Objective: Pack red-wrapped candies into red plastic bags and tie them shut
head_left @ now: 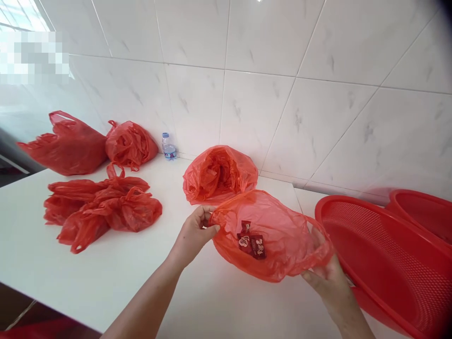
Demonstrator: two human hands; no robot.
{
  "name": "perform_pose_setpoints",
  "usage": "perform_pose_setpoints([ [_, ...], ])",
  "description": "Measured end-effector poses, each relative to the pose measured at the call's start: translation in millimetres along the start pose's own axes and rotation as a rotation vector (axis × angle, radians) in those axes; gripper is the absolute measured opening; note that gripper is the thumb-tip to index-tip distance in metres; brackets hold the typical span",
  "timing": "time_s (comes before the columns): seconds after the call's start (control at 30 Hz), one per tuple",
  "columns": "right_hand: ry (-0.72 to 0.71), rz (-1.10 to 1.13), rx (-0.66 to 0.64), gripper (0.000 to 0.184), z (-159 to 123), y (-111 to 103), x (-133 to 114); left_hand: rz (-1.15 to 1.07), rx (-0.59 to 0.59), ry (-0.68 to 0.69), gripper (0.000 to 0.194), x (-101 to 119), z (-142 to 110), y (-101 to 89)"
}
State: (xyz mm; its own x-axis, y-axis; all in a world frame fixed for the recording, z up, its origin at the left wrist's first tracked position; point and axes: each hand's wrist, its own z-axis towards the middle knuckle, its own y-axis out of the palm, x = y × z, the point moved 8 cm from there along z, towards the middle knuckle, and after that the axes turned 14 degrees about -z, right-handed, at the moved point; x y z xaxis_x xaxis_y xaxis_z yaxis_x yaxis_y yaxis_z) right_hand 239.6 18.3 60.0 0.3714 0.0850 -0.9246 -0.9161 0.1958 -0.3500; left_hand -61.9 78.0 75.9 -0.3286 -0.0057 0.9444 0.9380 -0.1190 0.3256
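Note:
A thin red plastic bag (pixel 278 226) lies on the white table (pixel 106 278) between my hands. Small dark red wrapped candies (pixel 251 242) show through it. My left hand (pixel 194 233) pinches the bag's left edge with closed fingers. The bag's right side, by its handle loop, is gripped in my right hand (pixel 326 275), whose fingers are partly covered by the plastic.
Another open red bag (pixel 219 175) stands just behind. Several filled, tied red bags (pixel 102 207) lie at the left, two more (pixel 70 146) by the tiled wall with a small water bottle (pixel 168 146). Red mesh baskets (pixel 388 263) sit at the right.

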Motion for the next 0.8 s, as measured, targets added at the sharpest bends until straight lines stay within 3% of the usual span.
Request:
perform_pose_setpoints([
  [0.13, -0.013, -0.077, 0.036, 0.081, 13, 6, -12, 0.042, 0.071, 0.033, 0.015, -1, 5, -2.6],
  [0.23, 0.000, -0.094, 0.096, 0.050, 30, 2, -18, 0.073, 0.024, 0.058, 0.007, 5, 14, 4.5],
  [0.33, -0.004, 0.075, 0.284, 0.028, 41, -15, -19, 0.054, 0.043, 0.148, 0.007, 23, 22, 2.7],
  [0.43, 0.039, 0.264, 0.430, 0.025, 43, -30, -15, 0.057, 0.162, 0.256, 0.011, 44, 24, -11.1],
  [0.57, 0.035, 0.350, 0.323, 0.026, 49, -28, -23, 0.056, 0.214, 0.254, 0.012, 51, 21, -17.6],
  [0.7, -0.056, 0.402, 0.216, 0.026, 58, -23, -37, -0.085, 0.113, 0.150, 0.014, 42, 18, -5.6],
  [0.8, -0.074, 0.474, 0.215, 0.027, 65, -23, -42, -0.269, 0.039, 0.056, 0.017, 30, 18, 1.2],
])
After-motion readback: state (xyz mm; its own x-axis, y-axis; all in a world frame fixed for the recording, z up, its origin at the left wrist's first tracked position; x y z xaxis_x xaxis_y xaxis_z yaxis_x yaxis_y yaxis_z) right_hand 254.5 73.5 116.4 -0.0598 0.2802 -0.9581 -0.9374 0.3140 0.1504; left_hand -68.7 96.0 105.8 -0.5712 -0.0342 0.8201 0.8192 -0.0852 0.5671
